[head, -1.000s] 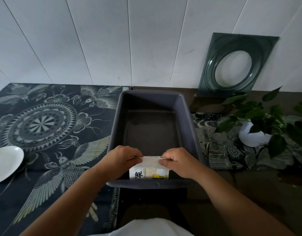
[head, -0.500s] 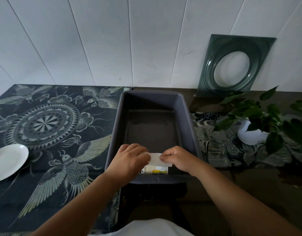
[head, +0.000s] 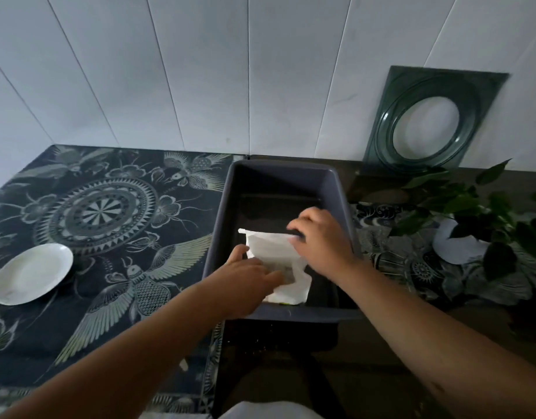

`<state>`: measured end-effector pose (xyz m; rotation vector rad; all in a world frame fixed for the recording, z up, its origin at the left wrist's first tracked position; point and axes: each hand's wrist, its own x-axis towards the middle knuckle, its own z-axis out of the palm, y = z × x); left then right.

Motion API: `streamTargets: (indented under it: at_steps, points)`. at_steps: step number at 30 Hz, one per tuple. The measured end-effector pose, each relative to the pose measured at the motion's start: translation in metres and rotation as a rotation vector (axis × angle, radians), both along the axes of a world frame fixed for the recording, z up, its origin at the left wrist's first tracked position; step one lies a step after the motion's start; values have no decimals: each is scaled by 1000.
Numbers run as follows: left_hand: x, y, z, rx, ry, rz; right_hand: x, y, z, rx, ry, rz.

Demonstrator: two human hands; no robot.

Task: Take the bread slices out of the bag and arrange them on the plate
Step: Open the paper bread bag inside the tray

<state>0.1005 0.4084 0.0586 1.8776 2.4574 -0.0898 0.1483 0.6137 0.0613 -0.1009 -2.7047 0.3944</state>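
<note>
A white bread bag [head: 279, 261] lies inside a dark grey plastic tub [head: 221, 225], near its front wall. My left hand [head: 248, 276] presses on the bag's near left side, fingers partly on it. My right hand [head: 318, 237] grips the bag's far upper edge, lifting it. No bread slices are visible; the bag hides them. A white round plate [head: 32, 273] sits bare on the patterned cloth at the far left, well apart from both hands.
A dark patterned cloth [head: 109, 219] covers the table's left half. At the right stands a leafy plant in a white pot [head: 460, 246]. A green square frame with a round hole [head: 427, 122] leans against the white panelled wall.
The bag has been laid over and stretched toward the tub's back. My right hand moved up and away with its top edge; my left hand shifted onto the bag's lower part.
</note>
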Motion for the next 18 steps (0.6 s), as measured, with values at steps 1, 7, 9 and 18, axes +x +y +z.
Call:
streamTargets:
  at_steps: [1, 7, 9, 18]
  points:
    - [-4, 3, 2, -13, 7, 6, 6, -4, 3, 129, 22, 160]
    - [-23, 13, 16, -266, 80, -9, 25, -1, 15, 468, -584, 431]
    - [-27, 6, 22, -314, 146, 24, 29, 11, 21, 531, -675, 418]
    - [-18, -16, 12, -417, 197, -56, 46, 18, 35, 621, -850, 467]
